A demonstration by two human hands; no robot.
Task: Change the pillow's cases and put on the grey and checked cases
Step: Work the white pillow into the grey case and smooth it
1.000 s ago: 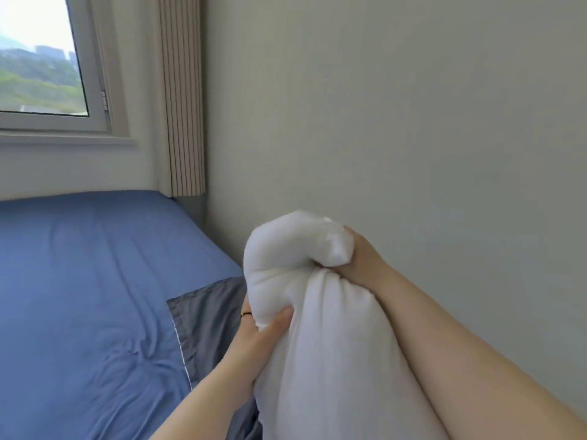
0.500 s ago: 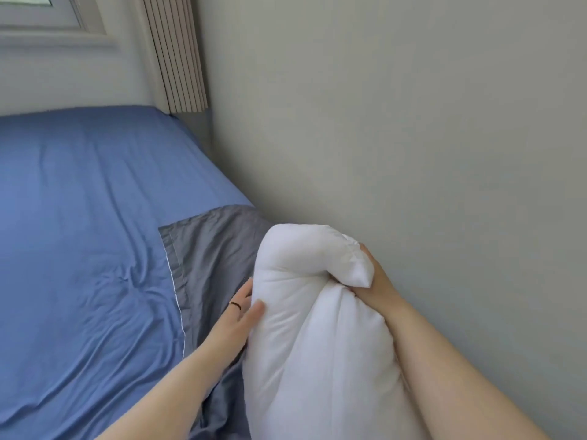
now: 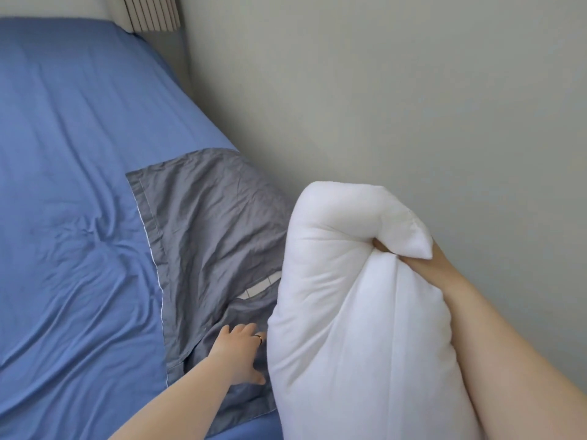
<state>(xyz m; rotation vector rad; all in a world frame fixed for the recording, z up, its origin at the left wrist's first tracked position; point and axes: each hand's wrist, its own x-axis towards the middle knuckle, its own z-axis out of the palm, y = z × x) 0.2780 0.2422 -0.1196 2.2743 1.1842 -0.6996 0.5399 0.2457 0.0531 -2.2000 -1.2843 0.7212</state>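
the right hand grips the bare white pillow just under its top end, fingers dug into a deep crease, so the top flops over and a corner of the stuffing hides most of the hand. the pillow stands upright off the bed, and its lower part runs out of view along the right forearm.

to the left of the pillow and lower, the left hand lies palm down on the grey pillowcase, thumb spread out to the side, a dark ring on one finger. its fingertips go behind the pillow's edge, so i cannot tell whether they pinch the cloth or only rest on it.

beyond the left hand's fingers the case gapes, and a strip of white checked fabric shows in the gap. the case lies flat and creased on the blue sheet, which spreads out left of the left hand. the wall is just right of the right hand, with the foot of a pleated curtain far ahead.
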